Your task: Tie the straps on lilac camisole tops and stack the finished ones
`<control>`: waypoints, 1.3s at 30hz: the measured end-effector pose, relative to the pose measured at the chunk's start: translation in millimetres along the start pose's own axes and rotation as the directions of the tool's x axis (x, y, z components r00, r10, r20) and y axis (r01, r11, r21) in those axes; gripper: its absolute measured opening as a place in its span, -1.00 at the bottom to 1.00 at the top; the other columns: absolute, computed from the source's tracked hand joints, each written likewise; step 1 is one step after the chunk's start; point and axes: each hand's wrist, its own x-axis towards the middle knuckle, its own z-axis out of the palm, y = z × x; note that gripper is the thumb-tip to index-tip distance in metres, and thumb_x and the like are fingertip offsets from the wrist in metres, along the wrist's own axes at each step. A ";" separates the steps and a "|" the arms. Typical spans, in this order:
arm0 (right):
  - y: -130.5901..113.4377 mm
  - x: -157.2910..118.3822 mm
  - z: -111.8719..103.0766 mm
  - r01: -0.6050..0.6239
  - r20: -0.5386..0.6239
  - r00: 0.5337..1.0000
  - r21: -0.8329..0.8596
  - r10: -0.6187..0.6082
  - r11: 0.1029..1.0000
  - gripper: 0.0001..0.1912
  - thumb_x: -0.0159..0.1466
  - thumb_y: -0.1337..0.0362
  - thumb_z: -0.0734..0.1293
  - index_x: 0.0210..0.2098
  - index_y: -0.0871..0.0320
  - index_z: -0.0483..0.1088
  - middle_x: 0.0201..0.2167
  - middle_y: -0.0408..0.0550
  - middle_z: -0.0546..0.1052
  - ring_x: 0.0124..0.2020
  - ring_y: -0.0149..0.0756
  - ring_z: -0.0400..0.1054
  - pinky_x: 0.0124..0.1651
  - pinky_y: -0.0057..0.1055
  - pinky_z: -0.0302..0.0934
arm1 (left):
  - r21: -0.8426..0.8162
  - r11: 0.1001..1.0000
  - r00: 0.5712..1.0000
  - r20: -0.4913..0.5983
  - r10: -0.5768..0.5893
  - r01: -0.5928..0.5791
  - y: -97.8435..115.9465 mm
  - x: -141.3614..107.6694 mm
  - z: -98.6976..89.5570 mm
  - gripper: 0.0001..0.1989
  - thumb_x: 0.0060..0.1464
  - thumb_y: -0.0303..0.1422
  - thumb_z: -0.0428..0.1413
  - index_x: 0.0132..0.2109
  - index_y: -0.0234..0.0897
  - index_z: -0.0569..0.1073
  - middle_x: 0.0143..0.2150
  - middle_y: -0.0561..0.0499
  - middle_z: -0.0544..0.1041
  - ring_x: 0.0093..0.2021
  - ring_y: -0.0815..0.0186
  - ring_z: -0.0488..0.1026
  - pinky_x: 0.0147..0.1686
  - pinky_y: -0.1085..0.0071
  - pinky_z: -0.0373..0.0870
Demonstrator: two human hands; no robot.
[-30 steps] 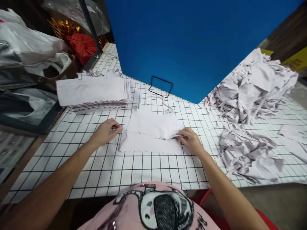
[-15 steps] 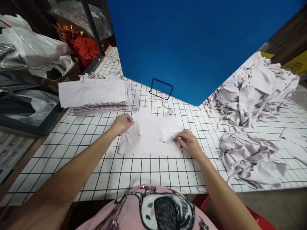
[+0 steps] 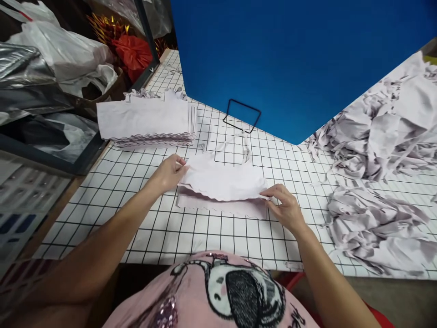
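A pale fabric piece (image 3: 223, 180) with wavy edges and thin ties at its far side is stretched between my two hands. My left hand (image 3: 169, 173) pinches its left end between thumb and fingers. At the right end, my right hand (image 3: 283, 205) pinches the near corner, thumb below. The near edge is raised a little and sags in the middle. Under it lies a flat layer of similar cloth (image 3: 218, 206), partly hidden by the upper one. I cannot tell whether the two are one folded piece.
A stack of folded pale cloth pieces (image 3: 143, 119) lies at the left back. Crumpled cloth heaps (image 3: 375, 228) fill the right side. A blue board (image 3: 290, 68) rises at the back, with a black wire frame (image 3: 242, 116) by its lower edge. Plastic bags (image 3: 68, 50) crowd the left.
The upper cloth's near edge has come up and toward me, covering more of the layer beneath. Both hands keep their pinch. The camera view has shifted slightly.
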 end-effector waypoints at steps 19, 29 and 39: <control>-8.6 -29.5 -10.1 0.071 0.206 0.978 -0.144 -0.040 0.987 -0.74 0.27 0.17 0.37 -0.06 0.03 0.45 -0.22 0.03 0.44 -0.17 -0.12 0.29 -0.09 -0.11 0.25 | 0.491 0.779 0.889 -0.017 0.457 -0.391 -52.1 -31.6 5.4 -0.66 0.13 -0.17 0.05 0.02 -0.17 0.38 -0.06 -0.12 0.46 -0.12 0.08 0.45 -0.16 0.19 0.41; -14.5 -27.6 -10.9 0.022 0.303 0.953 -0.154 0.026 0.988 -0.79 0.33 0.11 0.29 -0.16 0.07 0.47 -0.28 -0.02 0.47 -0.23 -0.19 0.28 -0.14 -0.19 0.19 | 0.484 0.643 0.749 0.041 0.661 -0.594 -83.1 -43.0 -0.6 -0.83 0.20 -0.28 0.01 -0.08 -0.08 0.42 -0.14 -0.11 0.46 -0.09 0.05 0.39 -0.13 0.10 0.41; 1.2 70.4 -26.8 -0.143 0.056 0.988 -0.046 0.146 0.989 -0.80 0.34 0.16 0.28 -0.32 0.12 0.46 -0.35 -0.03 0.51 -0.27 -0.25 0.35 -0.18 -0.29 0.24 | 0.455 0.587 0.673 0.036 0.739 -0.670 3.6 12.9 22.6 -0.85 0.21 -0.34 -0.01 -0.24 -0.20 0.45 -0.22 -0.07 0.48 -0.15 0.13 0.39 -0.12 0.18 0.38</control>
